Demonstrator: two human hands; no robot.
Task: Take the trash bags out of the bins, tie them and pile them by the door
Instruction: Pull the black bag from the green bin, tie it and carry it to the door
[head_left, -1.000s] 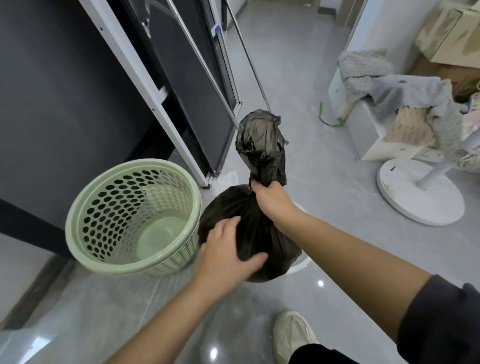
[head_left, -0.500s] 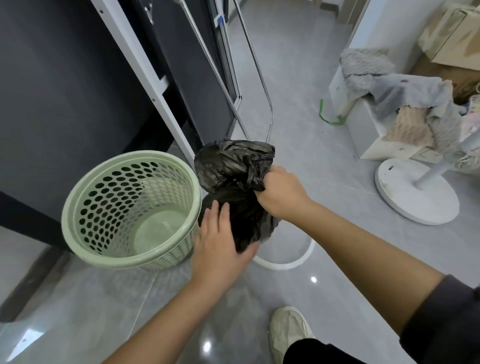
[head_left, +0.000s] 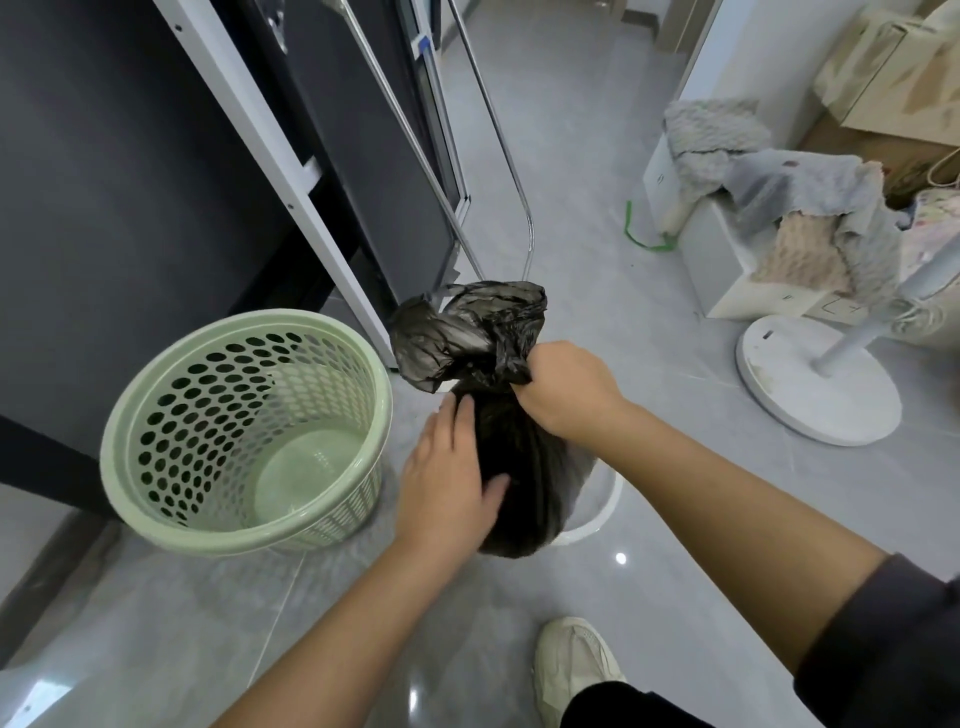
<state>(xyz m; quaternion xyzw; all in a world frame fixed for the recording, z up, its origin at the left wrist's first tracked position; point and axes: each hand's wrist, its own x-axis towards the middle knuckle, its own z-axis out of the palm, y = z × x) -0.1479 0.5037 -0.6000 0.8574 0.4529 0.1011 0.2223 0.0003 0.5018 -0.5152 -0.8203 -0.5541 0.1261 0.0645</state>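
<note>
A black trash bag (head_left: 524, 467) hangs in the air above the grey floor, to the right of a pale green perforated bin (head_left: 249, 431) with no bag in it. My right hand (head_left: 563, 387) grips the bag's gathered neck, and the loose top flops over to the left above my fist. My left hand (head_left: 447, 478) lies against the bag's bulging left side, with my fingers pointing up and my thumb pressed into the plastic.
A white-framed dark panel and a metal rail (head_left: 498, 135) lean to the left and behind the bag. A white round fan base (head_left: 815, 384) stands on the right, near white boxes draped with grey cloth (head_left: 779, 197). My shoe (head_left: 571, 670) is at the bottom.
The bag's loose top, upright a second ago, has folded down over to the left. My right hand twisted on the neck, and my left hand slid up the bag's side.
</note>
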